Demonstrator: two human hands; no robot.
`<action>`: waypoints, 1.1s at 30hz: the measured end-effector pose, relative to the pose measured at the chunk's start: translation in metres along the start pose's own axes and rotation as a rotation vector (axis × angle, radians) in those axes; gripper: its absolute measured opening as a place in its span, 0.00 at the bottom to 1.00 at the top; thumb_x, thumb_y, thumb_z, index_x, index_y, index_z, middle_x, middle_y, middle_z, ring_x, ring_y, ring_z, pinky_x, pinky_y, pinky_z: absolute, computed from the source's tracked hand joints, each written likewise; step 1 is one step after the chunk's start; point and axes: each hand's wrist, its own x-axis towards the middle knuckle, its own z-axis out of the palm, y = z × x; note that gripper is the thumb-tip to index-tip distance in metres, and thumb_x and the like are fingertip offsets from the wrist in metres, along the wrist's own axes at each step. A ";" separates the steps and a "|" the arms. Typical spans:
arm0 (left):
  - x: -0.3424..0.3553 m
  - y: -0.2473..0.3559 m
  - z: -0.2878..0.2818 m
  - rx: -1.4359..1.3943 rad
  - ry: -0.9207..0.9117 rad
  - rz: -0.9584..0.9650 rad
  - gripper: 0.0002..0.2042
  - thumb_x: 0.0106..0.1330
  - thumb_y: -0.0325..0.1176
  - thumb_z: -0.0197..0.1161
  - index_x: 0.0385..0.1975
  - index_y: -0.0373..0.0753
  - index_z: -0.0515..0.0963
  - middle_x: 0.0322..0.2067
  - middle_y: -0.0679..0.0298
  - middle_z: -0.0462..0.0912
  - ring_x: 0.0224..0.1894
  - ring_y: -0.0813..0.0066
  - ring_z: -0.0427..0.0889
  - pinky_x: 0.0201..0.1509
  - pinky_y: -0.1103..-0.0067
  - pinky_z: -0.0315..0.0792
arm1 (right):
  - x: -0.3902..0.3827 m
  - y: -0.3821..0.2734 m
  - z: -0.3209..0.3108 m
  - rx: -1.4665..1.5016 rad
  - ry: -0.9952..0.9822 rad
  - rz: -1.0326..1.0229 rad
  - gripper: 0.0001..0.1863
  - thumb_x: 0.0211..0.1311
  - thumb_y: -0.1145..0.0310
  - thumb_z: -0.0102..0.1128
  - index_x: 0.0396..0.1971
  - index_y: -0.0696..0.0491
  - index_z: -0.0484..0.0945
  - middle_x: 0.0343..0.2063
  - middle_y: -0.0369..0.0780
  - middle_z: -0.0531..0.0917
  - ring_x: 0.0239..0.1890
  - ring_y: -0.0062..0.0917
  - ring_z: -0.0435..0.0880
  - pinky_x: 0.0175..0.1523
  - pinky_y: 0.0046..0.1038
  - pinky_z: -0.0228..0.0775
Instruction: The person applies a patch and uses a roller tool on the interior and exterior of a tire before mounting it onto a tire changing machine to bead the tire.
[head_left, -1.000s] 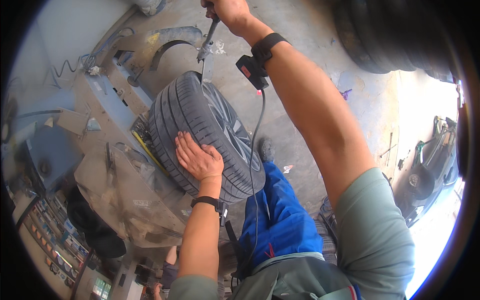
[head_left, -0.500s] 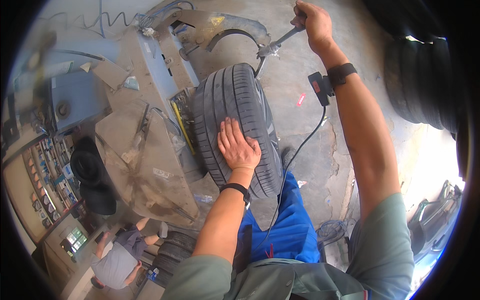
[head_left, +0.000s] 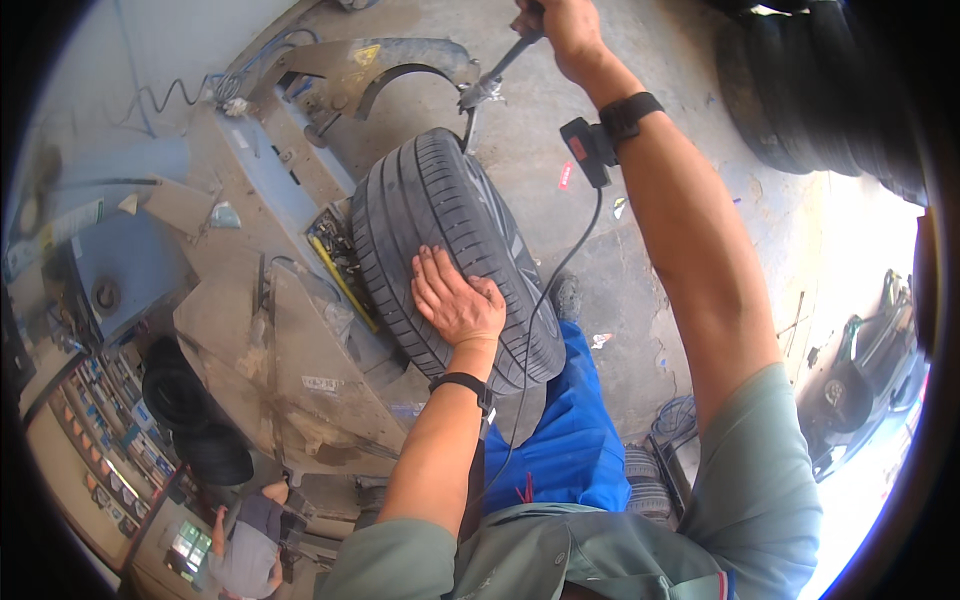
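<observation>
One tyre (head_left: 400, 225) sits beside the machine (head_left: 232, 165), by the person's legs, its tread turned up to view; one spoked rim (head_left: 508, 238) shows in its right side, mostly turned away, so its spokes cannot be counted. Of the two hands, the left hand (head_left: 455, 300) lies flat on the tread with fingers extended, holding nothing; the right hand (head_left: 565, 30), cropped by the upper edge, is wrapped around one dark handle (head_left: 517, 55). A metal blade below the handle meets the tyre's upper edge, its tip hidden there. Two black straps circle the wrists, and one boxy device (head_left: 588, 147) on the right one trails a single cable (head_left: 575, 247). The machine carries one curved arm (head_left: 405, 60) and, near the tyre, one yellow bar (head_left: 342, 283). One dark shoe (head_left: 567, 297) appears past the blue trousers (head_left: 575, 430). Two black tyres (head_left: 215, 455) lie at left; those at upper right (head_left: 790, 100) are dark and blurred, perhaps four or so. One other person (head_left: 250, 550), partly hidden, is at lower left.
</observation>
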 end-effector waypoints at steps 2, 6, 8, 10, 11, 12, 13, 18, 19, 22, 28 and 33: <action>0.001 0.003 -0.001 0.023 0.016 0.004 0.31 0.61 0.36 0.50 0.66 0.30 0.65 0.68 0.47 0.68 0.73 0.46 0.64 0.76 0.56 0.55 | 0.007 0.004 -0.007 0.113 -0.053 -0.011 0.19 0.70 0.66 0.53 0.16 0.54 0.71 0.14 0.37 0.71 0.18 0.26 0.72 0.28 0.31 0.65; 0.000 0.000 -0.001 0.043 0.004 0.001 0.31 0.62 0.36 0.50 0.66 0.30 0.65 0.69 0.47 0.67 0.73 0.47 0.64 0.76 0.57 0.55 | -0.001 -0.001 -0.002 -0.001 -0.014 -0.089 0.20 0.70 0.67 0.53 0.15 0.55 0.71 0.14 0.37 0.71 0.17 0.24 0.72 0.26 0.31 0.64; 0.000 -0.002 0.000 0.040 0.004 0.007 0.31 0.62 0.36 0.50 0.66 0.30 0.65 0.69 0.47 0.67 0.73 0.47 0.64 0.76 0.57 0.55 | -0.003 -0.003 -0.003 -0.075 -0.001 -0.113 0.21 0.71 0.67 0.52 0.15 0.55 0.70 0.14 0.37 0.72 0.17 0.24 0.73 0.26 0.31 0.65; 0.000 -0.004 -0.001 0.043 0.007 0.013 0.31 0.61 0.36 0.50 0.66 0.30 0.65 0.69 0.47 0.67 0.73 0.47 0.64 0.76 0.57 0.55 | -0.003 -0.005 -0.001 -0.100 -0.012 -0.110 0.20 0.70 0.67 0.51 0.15 0.56 0.70 0.14 0.39 0.72 0.17 0.25 0.74 0.26 0.30 0.65; 0.001 -0.004 -0.001 0.045 0.011 0.015 0.31 0.61 0.36 0.50 0.66 0.30 0.65 0.69 0.47 0.67 0.73 0.47 0.63 0.76 0.57 0.55 | -0.003 -0.006 -0.001 -0.098 -0.012 -0.109 0.20 0.70 0.67 0.51 0.15 0.56 0.70 0.14 0.39 0.72 0.17 0.25 0.74 0.26 0.30 0.65; 0.001 -0.004 -0.001 0.046 0.014 0.020 0.31 0.61 0.36 0.50 0.67 0.31 0.65 0.69 0.48 0.67 0.73 0.47 0.63 0.76 0.57 0.55 | -0.003 -0.005 -0.002 -0.226 -0.021 -0.199 0.20 0.69 0.68 0.51 0.15 0.56 0.70 0.14 0.39 0.72 0.17 0.25 0.74 0.26 0.31 0.66; 0.000 -0.005 -0.001 0.046 0.011 0.024 0.31 0.61 0.36 0.50 0.67 0.31 0.65 0.69 0.48 0.67 0.73 0.47 0.63 0.76 0.57 0.55 | -0.003 -0.005 -0.003 -0.355 -0.028 -0.288 0.19 0.68 0.68 0.51 0.15 0.57 0.70 0.14 0.40 0.72 0.17 0.26 0.74 0.26 0.31 0.66; -0.001 -0.002 -0.004 0.049 -0.012 0.019 0.31 0.61 0.36 0.51 0.66 0.30 0.65 0.70 0.47 0.67 0.73 0.47 0.63 0.75 0.56 0.55 | -0.003 -0.002 0.001 -0.261 -0.014 -0.227 0.15 0.63 0.73 0.50 0.16 0.58 0.70 0.15 0.42 0.73 0.19 0.27 0.77 0.27 0.31 0.68; -0.001 -0.001 -0.003 0.046 -0.010 0.023 0.31 0.61 0.36 0.51 0.66 0.30 0.65 0.70 0.46 0.67 0.73 0.47 0.63 0.75 0.56 0.55 | -0.001 0.000 -0.002 -0.365 -0.015 -0.324 0.13 0.62 0.73 0.50 0.16 0.58 0.70 0.15 0.43 0.74 0.19 0.28 0.77 0.27 0.32 0.68; 0.001 0.001 0.000 0.061 -0.011 0.016 0.30 0.61 0.36 0.51 0.65 0.29 0.65 0.70 0.46 0.66 0.73 0.46 0.64 0.75 0.56 0.55 | 0.005 0.003 -0.003 -0.422 -0.027 -0.396 0.12 0.61 0.72 0.52 0.18 0.57 0.71 0.16 0.44 0.76 0.19 0.31 0.79 0.28 0.33 0.70; 0.001 0.002 0.001 0.056 -0.002 0.044 0.30 0.62 0.36 0.51 0.65 0.29 0.65 0.70 0.45 0.66 0.73 0.46 0.63 0.75 0.56 0.55 | 0.006 0.010 -0.004 -0.581 0.060 -0.432 0.12 0.61 0.69 0.54 0.19 0.56 0.74 0.18 0.44 0.80 0.22 0.36 0.82 0.30 0.35 0.71; 0.001 -0.002 0.002 0.079 -0.008 0.044 0.30 0.63 0.36 0.50 0.65 0.28 0.64 0.69 0.44 0.66 0.72 0.45 0.63 0.75 0.55 0.55 | 0.003 0.009 0.007 -0.380 0.042 -0.354 0.14 0.64 0.69 0.50 0.20 0.58 0.76 0.16 0.45 0.78 0.18 0.33 0.78 0.28 0.34 0.69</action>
